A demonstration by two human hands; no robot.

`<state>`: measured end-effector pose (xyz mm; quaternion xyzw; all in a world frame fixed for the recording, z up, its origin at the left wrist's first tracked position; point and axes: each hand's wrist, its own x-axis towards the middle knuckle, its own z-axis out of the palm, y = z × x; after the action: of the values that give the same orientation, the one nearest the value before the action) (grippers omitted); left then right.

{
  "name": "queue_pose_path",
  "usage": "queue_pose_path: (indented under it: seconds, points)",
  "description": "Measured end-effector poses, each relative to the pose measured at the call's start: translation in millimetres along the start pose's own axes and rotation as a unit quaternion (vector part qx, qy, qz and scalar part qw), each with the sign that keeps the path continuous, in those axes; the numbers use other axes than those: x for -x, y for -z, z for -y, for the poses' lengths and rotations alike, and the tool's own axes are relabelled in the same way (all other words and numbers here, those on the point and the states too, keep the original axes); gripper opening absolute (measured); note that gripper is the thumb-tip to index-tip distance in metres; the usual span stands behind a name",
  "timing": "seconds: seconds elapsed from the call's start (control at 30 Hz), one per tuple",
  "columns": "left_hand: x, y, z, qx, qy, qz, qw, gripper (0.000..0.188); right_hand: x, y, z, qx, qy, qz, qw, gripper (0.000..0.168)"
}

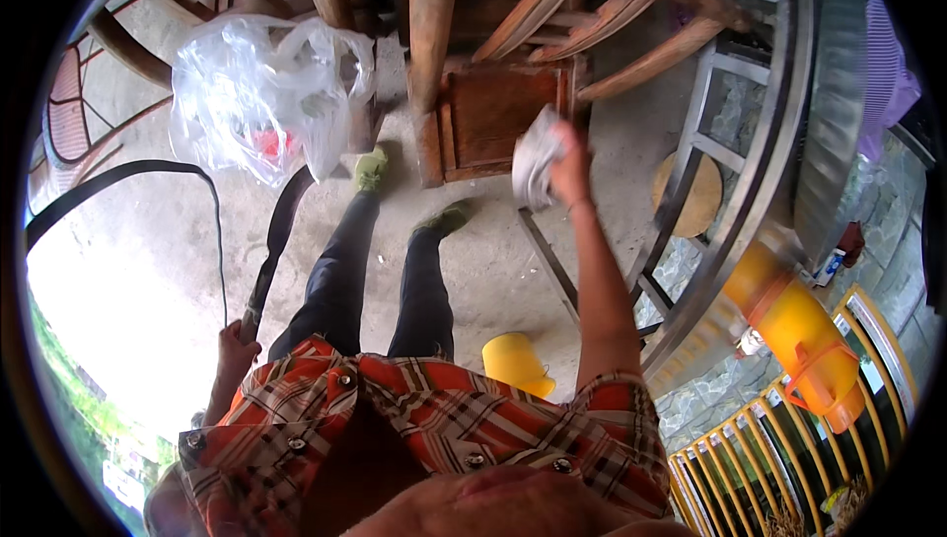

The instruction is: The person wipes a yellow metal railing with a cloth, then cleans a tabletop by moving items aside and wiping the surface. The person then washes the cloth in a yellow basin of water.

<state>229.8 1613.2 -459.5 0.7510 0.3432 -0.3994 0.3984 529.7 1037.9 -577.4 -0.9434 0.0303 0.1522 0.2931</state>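
Note:
On the right of centre, my right hand [573, 163] grips a pale, bunched cloth [536, 156], both slightly blurred. The cloth appears in front of a brown wooden panel [505, 119] beneath wooden slats. At the lower left, my left hand [238, 345] is closed round a dark strap-like or tubular piece [275, 241]; what exactly it is cannot be told. A thin dark cord [220, 256] runs down to the same hand. Above it, a clear plastic bag [251, 100] with something red inside is at the upper left.
A metal frame [721, 219] stands at the right, with a round wooden top [688, 193] behind it. A yellow bucket [514, 361] is on the concrete floor by my legs. An orange-yellow plastic container [795, 326] and yellow railings [777, 433] are at the lower right.

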Motion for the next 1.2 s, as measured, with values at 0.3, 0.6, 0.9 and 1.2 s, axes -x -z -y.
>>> queue_pose_path:
  seconds: [0.3, 0.6, 0.9, 1.2]
  points:
    - [-22.3, -15.9, -33.4, 0.052, -0.01, -0.02, 0.998, 0.011, -44.9, -115.0, 60.3, -0.11, -0.317, -0.228, 0.914, 0.054]
    - [-95.3, -24.2, -22.5, -0.013, -0.132, -0.119, 0.984, 0.019, 136.0, -113.7, 102.7, -0.184, -0.012, 0.101, 0.978, 0.036]
    - [-236.2, -1.7, 42.8, -0.177, -0.16, -0.259, 0.936, 0.027, 14.1, 166.3, 170.9, 0.284, 0.055, -0.292, 0.912, 0.054]
    - [-362.2, 38.7, -56.0, -0.247, -0.391, -0.459, 0.759, 0.036, -70.5, 160.6, 116.6, 0.523, -0.091, -0.28, 0.8, 0.028]
